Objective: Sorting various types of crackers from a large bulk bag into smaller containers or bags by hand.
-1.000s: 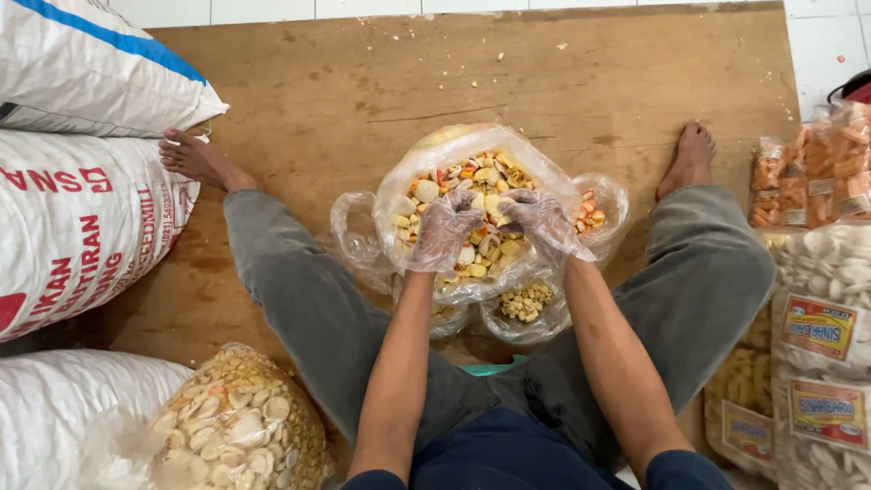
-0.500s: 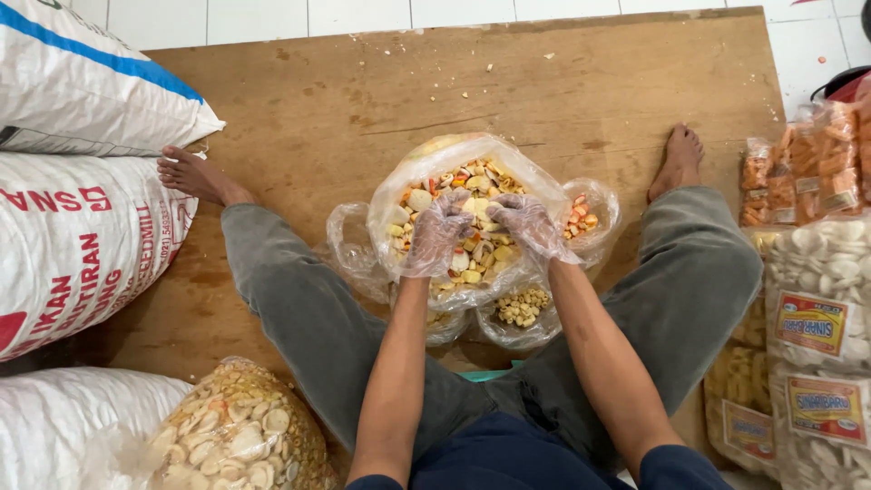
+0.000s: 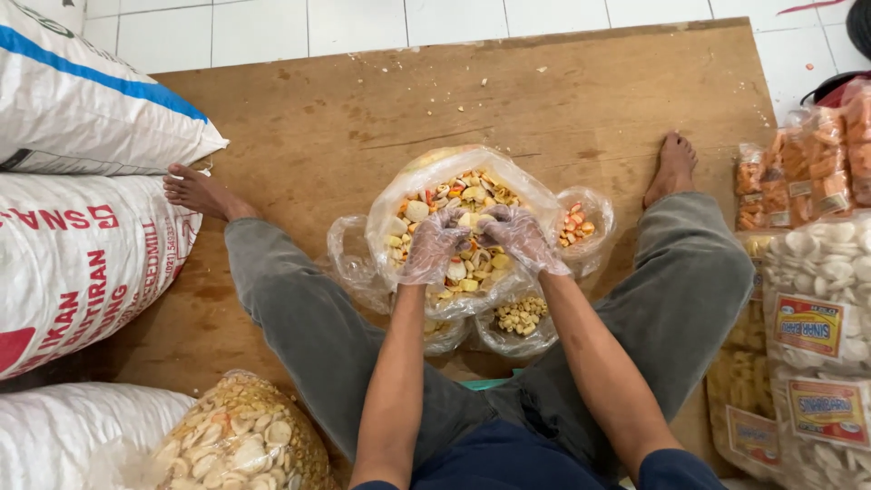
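Step in hand: mixing or gathering loose crackers inside the large clear bag [image 3: 399, 204]. The bag stands open on the wooden board [image 3: 562, 100], between the person's outstretched legs, directly under both hands.

Hand state: the left hand [image 3: 434, 245] and the right hand [image 3: 522, 238] both wear thin clear plastic gloves and are sunk into the mixed crackers [image 3: 472, 195], fingers curled inward, fingertips nearly meeting. Each appears to be cupping a portion of crackers; whether the grip is fully closed cannot be told, because the glove film and the pile hide the fingertips.

Adjacent items: a smaller bag of orange-and-pale crackers [image 3: 581, 225] lies just to the right of the right hand, touching the large bag. A small bag of yellow pieces [image 3: 522, 316] sits below the hands, nearer the body. A nearly empty clear bag [image 3: 354, 263] lies to the left of the left hand.

Next move, as judged: lifting or turning the contents calls for a two-handed scoop with the bag's mouth kept upright, since the thin film could slump and spill.

Surface and room: the board is scuffed and rests on a white tiled floor [image 3: 363, 23]. White woven sacks [image 3: 82, 263] are stacked well to the left; sealed labelled packets of crackers [image 3: 817, 263] are piled well to the right. A filled bag of pale chips [image 3: 240, 440] lies below the left forearm.
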